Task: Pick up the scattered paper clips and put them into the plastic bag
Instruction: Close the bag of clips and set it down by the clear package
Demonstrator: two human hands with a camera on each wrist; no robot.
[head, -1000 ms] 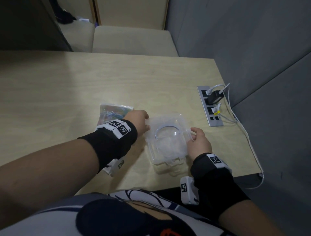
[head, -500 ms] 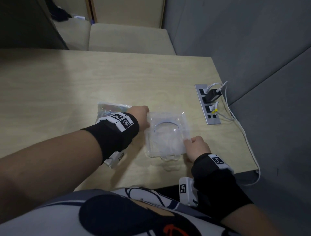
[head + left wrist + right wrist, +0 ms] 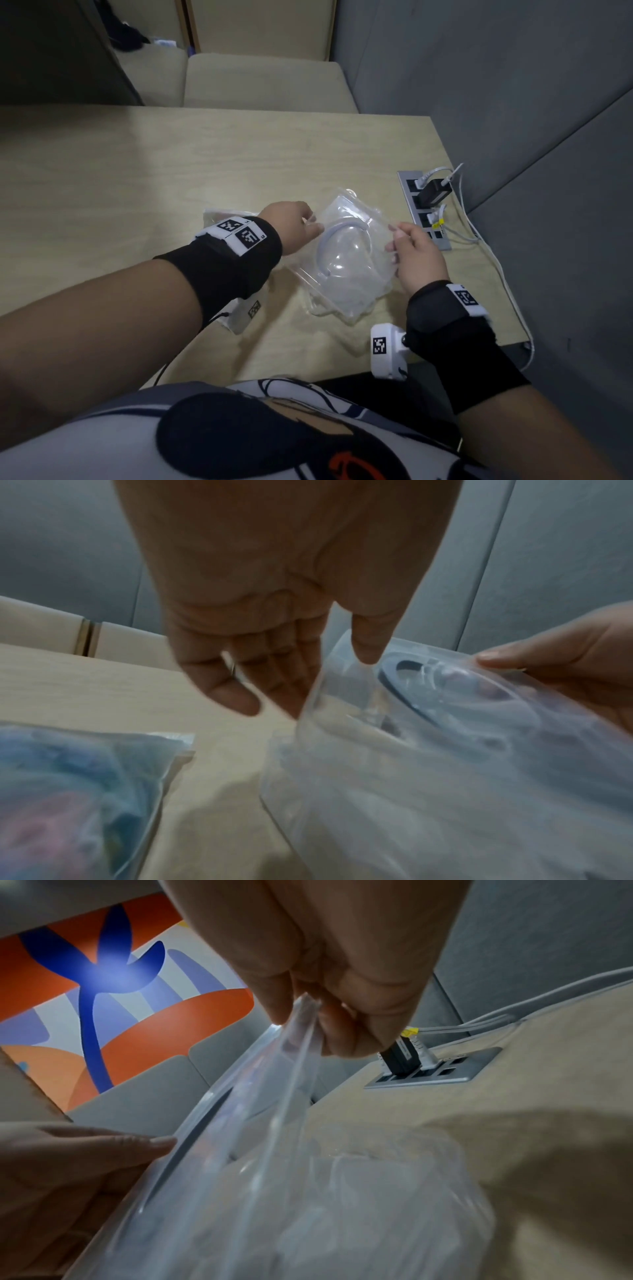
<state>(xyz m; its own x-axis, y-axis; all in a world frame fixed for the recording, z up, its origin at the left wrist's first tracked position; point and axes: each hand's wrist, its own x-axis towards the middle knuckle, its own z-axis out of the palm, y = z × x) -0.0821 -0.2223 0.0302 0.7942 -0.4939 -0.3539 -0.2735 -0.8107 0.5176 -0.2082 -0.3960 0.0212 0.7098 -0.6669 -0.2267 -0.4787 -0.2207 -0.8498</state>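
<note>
A clear plastic bag [image 3: 346, 263] with a pale ring showing inside is held up, tilted, just above the wooden table [image 3: 171, 164]. My left hand [image 3: 313, 226] pinches its left edge; in the left wrist view my left hand [image 3: 325, 674] has the thumb on the clear plastic bag [image 3: 428, 764] and the fingers behind it. My right hand [image 3: 394, 240] pinches the right edge, and the right wrist view shows my right hand [image 3: 308, 1020] gripping the clear plastic bag [image 3: 291, 1177] by its rim. A second bag of coloured paper clips [image 3: 68, 791] lies to the left, half hidden by my left wrist. No loose clips show.
A metal socket panel [image 3: 424, 209] with a black plug and white cables [image 3: 479, 240] is set in the table just right of my right hand. A grey padded wall [image 3: 513, 102] runs along the right. A beige bench [image 3: 263, 82] stands beyond the table's far edge.
The clear bag lay flat on the table before; both hands have lifted and tilted it. My right hand shifted from the near corner up to the right edge.
</note>
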